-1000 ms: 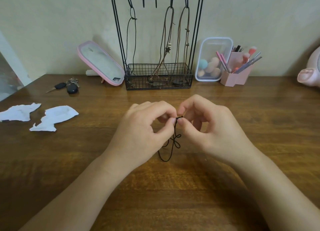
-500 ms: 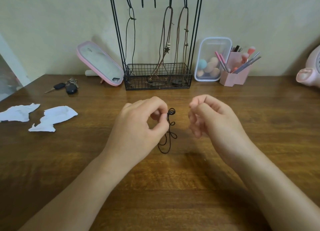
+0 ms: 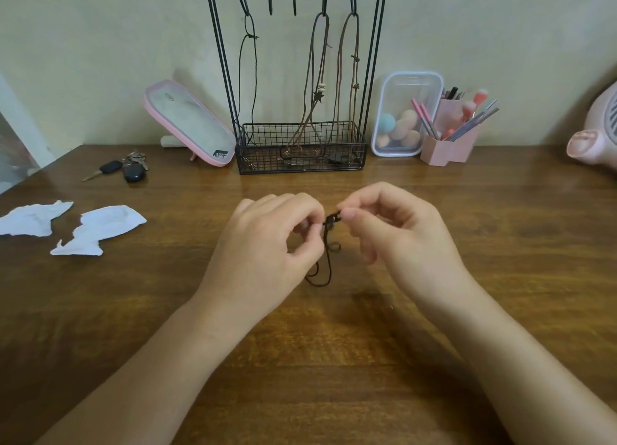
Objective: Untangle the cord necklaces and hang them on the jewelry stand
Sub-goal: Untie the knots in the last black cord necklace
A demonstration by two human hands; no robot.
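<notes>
One black cord necklace (image 3: 329, 259) between left hand (image 3: 267, 244) and right hand (image 3: 400, 237).

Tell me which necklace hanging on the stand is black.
The black necklace on the leftmost hook; the two brown necklaces hang farther right.

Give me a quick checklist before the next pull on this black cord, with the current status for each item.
1. Left hand grip on black cord: ok, it pinches the cord beside the knot.
2. Right hand grip: ok, it pinches the knotted top.
3. Cord free of tangles: not ok, small loops show below the fingers.
4. Free hook on jewelry stand: ok, two middle hooks are bare.
5. Hung necklaces clear of those hooks: ok, one black on the left, two brown on the right.
6. Cord's lower end off the table: cannot tell.
</notes>
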